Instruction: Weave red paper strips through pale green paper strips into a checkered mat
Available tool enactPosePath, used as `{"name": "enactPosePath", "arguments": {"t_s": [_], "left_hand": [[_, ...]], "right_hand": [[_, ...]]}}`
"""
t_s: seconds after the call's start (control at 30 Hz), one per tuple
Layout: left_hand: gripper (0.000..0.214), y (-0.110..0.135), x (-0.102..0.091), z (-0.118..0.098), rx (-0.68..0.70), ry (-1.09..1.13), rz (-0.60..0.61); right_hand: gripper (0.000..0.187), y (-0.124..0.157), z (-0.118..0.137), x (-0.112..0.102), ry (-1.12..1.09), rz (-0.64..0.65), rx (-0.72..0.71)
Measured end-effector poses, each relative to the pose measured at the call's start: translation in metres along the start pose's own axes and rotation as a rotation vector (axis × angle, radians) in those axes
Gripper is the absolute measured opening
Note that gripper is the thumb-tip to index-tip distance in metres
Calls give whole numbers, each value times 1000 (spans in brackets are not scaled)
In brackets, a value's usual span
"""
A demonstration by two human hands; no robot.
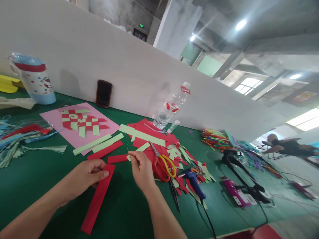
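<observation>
Nearest you, a red strip [98, 197] slants down, its upper end pinched in your left hand [92, 176]. Your right hand [141, 168] is pinched narrow; whether it holds anything, I cannot tell. Scissors [160, 156] lie near it; beyond, woven paper [86, 121] rests on a pink sheet [53, 118].

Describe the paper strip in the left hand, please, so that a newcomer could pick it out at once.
On the green table, find the pink sheet, then come nearer the camera to the left hand. The long red strip slants from it toward the bottom of the picture. Unlike the red strips lying just beyond, this one is held in the hand.
</observation>
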State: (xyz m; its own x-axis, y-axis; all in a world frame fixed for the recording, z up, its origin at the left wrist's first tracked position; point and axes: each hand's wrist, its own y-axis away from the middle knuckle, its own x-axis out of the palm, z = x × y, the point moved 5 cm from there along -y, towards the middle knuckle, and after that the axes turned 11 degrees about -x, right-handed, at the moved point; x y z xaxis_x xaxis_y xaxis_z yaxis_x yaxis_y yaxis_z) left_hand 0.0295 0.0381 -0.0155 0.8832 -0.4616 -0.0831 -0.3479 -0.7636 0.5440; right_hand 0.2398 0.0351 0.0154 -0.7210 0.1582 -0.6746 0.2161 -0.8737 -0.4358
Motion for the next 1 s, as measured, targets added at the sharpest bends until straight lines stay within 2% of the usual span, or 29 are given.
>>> {"name": "enactPosePath", "arguments": {"t_s": [0.1, 0.3, 0.37, 0.47, 0.63, 0.8, 0.9, 1.0], "left_hand": [[54, 2, -10, -5, 15, 16, -20], [57, 0, -16, -6, 53, 55, -41], [55, 0, -17, -6, 70, 68, -45], [53, 0, -19, -7, 92, 93, -50], [57, 1, -22, -10, 125, 133, -71], [69, 1, -22, -10, 133, 160, -90], [73, -1, -18, -9, 126, 179, -71], [68, -3, -14, -7, 110, 185, -59]], "right_hand": [[40, -4, -14, -6, 129, 65, 2], [61, -12, -32, -8, 331, 303, 6], [60, -16, -36, -8, 360, 360, 8], [48, -23, -40, -9, 377, 394, 3], [16, -32, -35, -19, 319, 334, -22], [8, -28, -17, -34, 113, 105, 21], [13, -19, -5, -31, -85, 11, 95], [26, -9, 1, -16, -305, 14, 173]]}}
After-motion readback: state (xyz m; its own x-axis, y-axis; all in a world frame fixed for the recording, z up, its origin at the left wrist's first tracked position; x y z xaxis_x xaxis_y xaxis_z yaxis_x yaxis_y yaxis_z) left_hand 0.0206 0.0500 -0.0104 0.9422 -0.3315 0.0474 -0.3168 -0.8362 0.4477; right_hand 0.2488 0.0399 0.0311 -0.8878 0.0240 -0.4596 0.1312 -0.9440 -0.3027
